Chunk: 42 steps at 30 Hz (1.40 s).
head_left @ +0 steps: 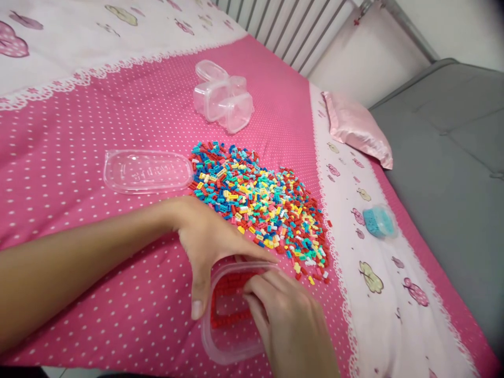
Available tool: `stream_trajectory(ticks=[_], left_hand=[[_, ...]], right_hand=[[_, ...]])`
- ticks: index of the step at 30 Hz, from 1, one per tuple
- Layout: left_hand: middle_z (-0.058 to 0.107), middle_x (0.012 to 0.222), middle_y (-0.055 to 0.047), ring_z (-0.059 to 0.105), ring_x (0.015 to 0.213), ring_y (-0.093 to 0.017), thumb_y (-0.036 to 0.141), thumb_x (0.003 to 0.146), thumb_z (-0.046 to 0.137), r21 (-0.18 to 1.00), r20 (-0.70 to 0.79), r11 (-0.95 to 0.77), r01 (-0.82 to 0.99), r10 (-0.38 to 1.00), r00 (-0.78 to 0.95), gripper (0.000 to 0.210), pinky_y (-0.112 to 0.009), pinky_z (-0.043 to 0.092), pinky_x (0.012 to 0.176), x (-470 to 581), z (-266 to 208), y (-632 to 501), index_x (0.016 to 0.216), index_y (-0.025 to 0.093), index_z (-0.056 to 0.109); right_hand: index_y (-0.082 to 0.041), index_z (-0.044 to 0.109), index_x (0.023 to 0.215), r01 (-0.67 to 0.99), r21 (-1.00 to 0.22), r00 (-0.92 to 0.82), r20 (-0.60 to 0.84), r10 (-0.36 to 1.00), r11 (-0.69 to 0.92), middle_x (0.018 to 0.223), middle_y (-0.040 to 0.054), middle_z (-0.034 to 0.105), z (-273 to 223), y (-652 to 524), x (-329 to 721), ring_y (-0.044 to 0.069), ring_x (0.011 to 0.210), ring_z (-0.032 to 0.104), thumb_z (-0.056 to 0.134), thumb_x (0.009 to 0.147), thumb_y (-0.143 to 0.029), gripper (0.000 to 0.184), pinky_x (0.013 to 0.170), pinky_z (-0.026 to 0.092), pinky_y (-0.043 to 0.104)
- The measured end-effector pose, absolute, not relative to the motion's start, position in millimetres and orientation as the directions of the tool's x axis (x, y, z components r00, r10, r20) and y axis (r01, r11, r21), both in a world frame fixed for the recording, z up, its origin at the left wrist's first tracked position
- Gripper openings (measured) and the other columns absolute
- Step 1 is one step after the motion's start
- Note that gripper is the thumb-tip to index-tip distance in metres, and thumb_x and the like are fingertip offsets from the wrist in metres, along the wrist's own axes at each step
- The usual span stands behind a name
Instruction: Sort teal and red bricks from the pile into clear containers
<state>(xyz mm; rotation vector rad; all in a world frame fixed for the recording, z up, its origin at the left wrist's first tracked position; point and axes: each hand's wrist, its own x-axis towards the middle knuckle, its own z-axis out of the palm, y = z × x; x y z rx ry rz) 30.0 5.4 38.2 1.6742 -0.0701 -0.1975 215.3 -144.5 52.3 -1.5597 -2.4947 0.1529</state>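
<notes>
A clear plastic container point(208, 338) stands on the bed near me, with red toy bricks point(231, 319) lined up along its inner wall. My left hand point(212, 236) is wrapped around its far left side, thumb on the near left and fingers along the far rim. Over the right part of the container, my right hand point(289, 310) reaches in with fingers curled together by the red bricks. Whatever those fingertips hold is hidden. Just beyond both hands spreads a large pile of small multicoloured toy bricks point(260, 197).
A clear lid point(147, 172) lies left of the pile. Several clear containers point(224, 102) are clustered behind it. To the right sits a small container with blue pieces point(380, 221). A pink pillow point(356, 126) rests against the grey padded headboard point(444, 136); metal bars point(283, 26) line the far side.
</notes>
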Motion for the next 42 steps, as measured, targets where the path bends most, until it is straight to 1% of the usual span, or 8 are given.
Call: stream_trajectory(ticks=[4, 10, 15, 19, 23, 30, 33, 42], left_hand=[[0.047, 0.165, -0.010, 0.042, 0.153, -0.033, 0.036, 0.059, 0.101, 0.992, -0.105, -0.089, 0.092, -0.154, 0.982, 0.134, -0.034, 0.037, 0.123, 28.7, 38.2, 4.2, 0.167, 0.016, 0.025], [0.050, 0.163, -0.010, 0.047, 0.149, -0.034, 0.025, 0.054, 0.103, 0.999, -0.050, -0.011, 0.049, -0.172, 0.984, 0.134, -0.037, 0.039, 0.122, 31.1, 38.5, 4.0, 0.166, 0.017, 0.030], [0.050, 0.163, -0.010, 0.046, 0.150, -0.034, 0.026, 0.056, 0.102, 0.999, -0.041, 0.002, 0.042, -0.182, 0.982, 0.131, -0.036, 0.040, 0.121, 31.3, 36.4, 3.7, 0.165, 0.017, 0.031], [0.057, 0.157, -0.007, 0.048, 0.148, -0.034, 0.028, 0.056, 0.102, 0.998, -0.057, -0.023, 0.054, -0.156, 0.986, 0.126, -0.034, 0.043, 0.118, 29.9, 37.6, 3.4, 0.164, 0.019, 0.037], [0.063, 0.151, -0.007, 0.057, 0.141, -0.035, 0.028, 0.050, 0.104, 0.998, -0.055, -0.034, 0.051, -0.139, 0.989, 0.125, -0.034, 0.047, 0.114, 30.9, 40.7, 4.2, 0.160, 0.020, 0.045], [0.054, 0.160, -0.006, 0.047, 0.150, -0.034, 0.026, 0.054, 0.102, 0.999, -0.045, 0.005, 0.047, -0.175, 0.984, 0.129, -0.033, 0.044, 0.117, 31.4, 41.0, 3.9, 0.165, 0.021, 0.035], [0.055, 0.159, -0.005, 0.047, 0.150, -0.035, 0.028, 0.053, 0.103, 0.999, -0.029, 0.017, 0.032, -0.160, 0.987, 0.128, -0.036, 0.044, 0.118, 31.4, 41.8, 3.6, 0.163, 0.023, 0.038], [0.048, 0.164, -0.006, 0.034, 0.157, -0.032, 0.041, 0.067, 0.096, 0.990, -0.113, -0.107, 0.097, -0.154, 0.982, 0.118, -0.032, 0.038, 0.122, 29.3, 43.0, 3.8, 0.165, 0.019, 0.034]], right_hand=[[-0.025, 0.067, 0.077, 0.879, -0.160, -0.435, 0.112, 0.893, 0.449, 0.076, -0.0019, 0.073, 52.0, -144.9, 216.1, 0.021, 0.068, 0.071, 0.066, 0.078, 0.003, 0.027, 0.058, 0.047, 0.028], [-0.024, 0.066, 0.075, 0.885, -0.135, -0.431, 0.127, 0.893, 0.446, 0.074, -0.0017, 0.071, 51.7, -143.1, 215.9, 0.020, 0.065, 0.070, 0.066, 0.076, 0.002, 0.027, 0.056, 0.045, 0.029], [-0.024, 0.065, 0.073, 0.887, -0.127, -0.431, 0.116, 0.895, 0.444, 0.073, -0.0019, 0.071, 50.8, -142.4, 214.9, 0.020, 0.066, 0.070, 0.065, 0.077, 0.002, 0.026, 0.058, 0.045, 0.029], [-0.024, 0.065, 0.072, 0.887, -0.129, -0.432, 0.105, 0.896, 0.443, 0.073, -0.0016, 0.071, 49.9, -142.3, 213.8, 0.020, 0.066, 0.070, 0.065, 0.078, 0.002, 0.026, 0.058, 0.045, 0.028], [-0.023, 0.068, 0.075, 0.892, -0.149, -0.420, 0.073, 0.905, 0.426, 0.075, -0.0015, 0.072, 49.0, -141.9, 213.3, 0.021, 0.070, 0.072, 0.068, 0.075, 0.004, 0.027, 0.060, 0.049, 0.029], [-0.023, 0.069, 0.077, 0.894, -0.162, -0.417, 0.047, 0.908, 0.418, 0.078, -0.0007, 0.074, 49.9, -140.5, 213.0, 0.022, 0.072, 0.072, 0.068, 0.076, 0.005, 0.028, 0.062, 0.050, 0.029], [-0.023, 0.069, 0.076, 0.891, -0.156, -0.423, 0.053, 0.905, 0.426, 0.077, -0.0009, 0.074, 50.0, -141.5, 213.0, 0.021, 0.071, 0.072, 0.068, 0.077, 0.005, 0.028, 0.062, 0.050, 0.029], [-0.023, 0.070, 0.076, 0.885, -0.158, -0.429, 0.081, 0.899, 0.437, 0.077, -0.0016, 0.073, 49.7, -141.3, 212.6, 0.022, 0.071, 0.072, 0.076, 0.073, 0.004, 0.027, 0.062, 0.050, 0.032]])
